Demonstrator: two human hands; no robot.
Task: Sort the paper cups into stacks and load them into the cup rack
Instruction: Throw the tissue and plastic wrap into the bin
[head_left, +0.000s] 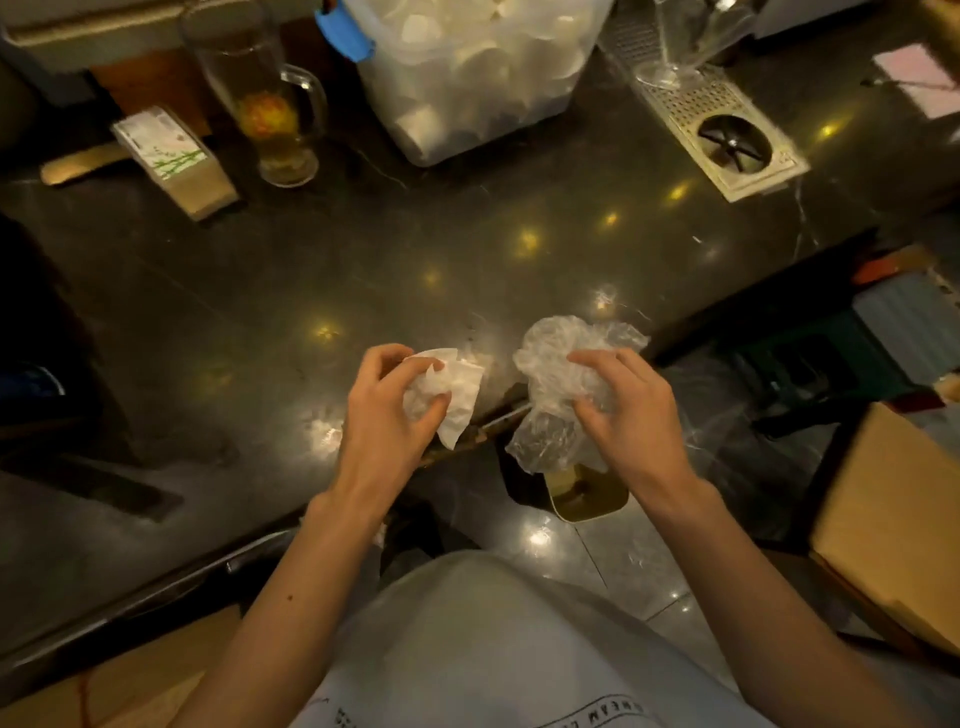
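A clear plastic bin (415, 140) full of white paper cups (498, 57) stands at the back of the dark counter. Near the counter's front edge my left hand (382, 410) grips a crumpled white paper tissue (457, 387). To its right my right hand (621, 405) clutches a crumpled clear plastic bag (550, 374), held over the counter's edge. No cup rack is in view.
A tall glass mug (270, 109) with a drink and a paper packet (171, 156) stand back left. A metal drain tray with a rinser (727, 140) lies back right. Below the counter's edge sits a small bin (587, 499); a cardboard box (893, 519) is at right.
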